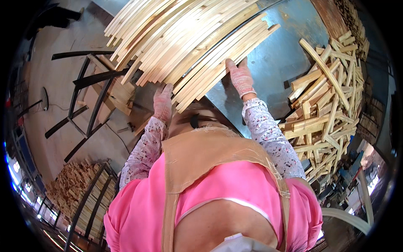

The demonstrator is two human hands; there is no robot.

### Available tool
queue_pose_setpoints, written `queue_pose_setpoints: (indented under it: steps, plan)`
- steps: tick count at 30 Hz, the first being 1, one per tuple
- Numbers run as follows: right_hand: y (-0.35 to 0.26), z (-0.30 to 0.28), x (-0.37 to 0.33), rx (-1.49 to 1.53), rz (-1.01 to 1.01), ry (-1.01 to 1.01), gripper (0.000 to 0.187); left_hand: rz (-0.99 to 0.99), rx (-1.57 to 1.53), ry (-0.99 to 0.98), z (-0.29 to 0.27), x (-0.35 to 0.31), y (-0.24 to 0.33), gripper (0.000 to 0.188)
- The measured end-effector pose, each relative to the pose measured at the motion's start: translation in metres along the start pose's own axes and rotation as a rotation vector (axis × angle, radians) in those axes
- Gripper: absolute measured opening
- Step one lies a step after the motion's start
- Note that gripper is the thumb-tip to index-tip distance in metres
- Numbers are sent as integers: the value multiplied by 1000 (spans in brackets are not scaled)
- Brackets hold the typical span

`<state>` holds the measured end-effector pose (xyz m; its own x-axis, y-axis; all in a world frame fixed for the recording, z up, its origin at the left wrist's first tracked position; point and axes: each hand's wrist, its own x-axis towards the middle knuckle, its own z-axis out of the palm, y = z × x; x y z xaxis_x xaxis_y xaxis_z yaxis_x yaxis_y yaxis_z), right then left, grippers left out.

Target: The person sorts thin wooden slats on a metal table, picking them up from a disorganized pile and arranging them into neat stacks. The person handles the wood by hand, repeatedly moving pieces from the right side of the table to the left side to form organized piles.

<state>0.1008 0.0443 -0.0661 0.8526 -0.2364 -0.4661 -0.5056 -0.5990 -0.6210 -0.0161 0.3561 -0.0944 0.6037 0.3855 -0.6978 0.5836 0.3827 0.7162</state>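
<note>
My left hand (163,103), in a pinkish knitted glove, is at the near left ends of a group of pale wooden strips (222,63). Its fingers point away from me, close together, and are partly hidden against the wood. Along the right edge of that group lies my right hand (241,79), gloved alike, with thumb and finger apart and the thumb touching the outermost strip. The strips lie side by side, their ends uneven. A narrow dark gap parts them from a wider layer of strips (176,38) beyond.
The strips rest on a blue-grey metal table (273,54). A heap of loose wood pieces (323,105) rises at the right. To the left stand a black metal frame (94,94) and a stack of cut wood (79,185). A person in dark clothes (54,17) is at the far left.
</note>
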Motion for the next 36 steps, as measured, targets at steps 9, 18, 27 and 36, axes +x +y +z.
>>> queue_pose_setpoints:
  steps: [9,18,27,36]
  plan:
    - [-79,-49,-36,63,-40,-371,90,885,590,-333,-77,-15,-1,42]
    - [90,-304,-43,-681,118,342,58,1061,1067,-458,96,-89,69,45]
    - [348,-390,-201,-794,307,647,92,1383,1124,-863,511,-172,-3,61]
    - [430,-469,-213,-930,-21,467,57,1649,1440,-840,722,-160,-14,77]
